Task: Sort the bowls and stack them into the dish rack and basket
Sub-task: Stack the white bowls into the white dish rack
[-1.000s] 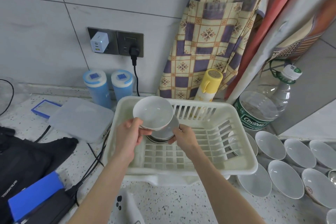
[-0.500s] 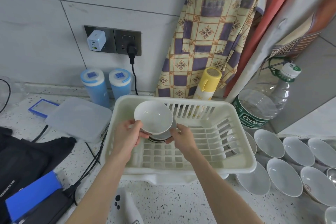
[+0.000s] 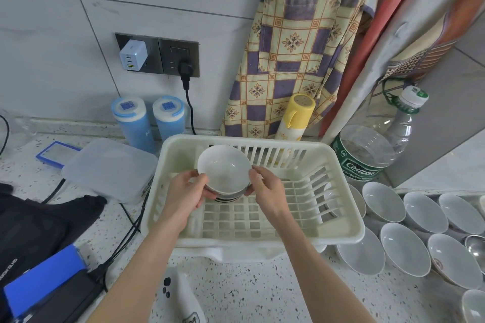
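Observation:
A cream plastic dish rack (image 3: 338, 223) stands on the speckled counter. Inside its back left part, a white bowl (image 3: 223, 169) sits nested on a dark-banded bowl (image 3: 227, 198) beneath it. My left hand (image 3: 185, 193) grips the white bowl's left rim and side. On the stack's right side, the fingertips of my right hand (image 3: 265, 190) touch the bowls. Several more white bowls (image 3: 405, 248) lie on the counter to the right of the rack, one partly hidden behind the rack's right wall.
Right of the rack stand a large clear water bottle (image 3: 367, 155) and a yellow spray can (image 3: 295, 118). Two blue canisters (image 3: 147, 123), a clear lidded box (image 3: 110, 168), black cables, a black bag and a blue box (image 3: 44, 275) sit left. An apron hangs behind.
Both hands have lowered the white bowl from a tilted hold down onto the dark-banded bowl in the rack, and it now sits level and nested.

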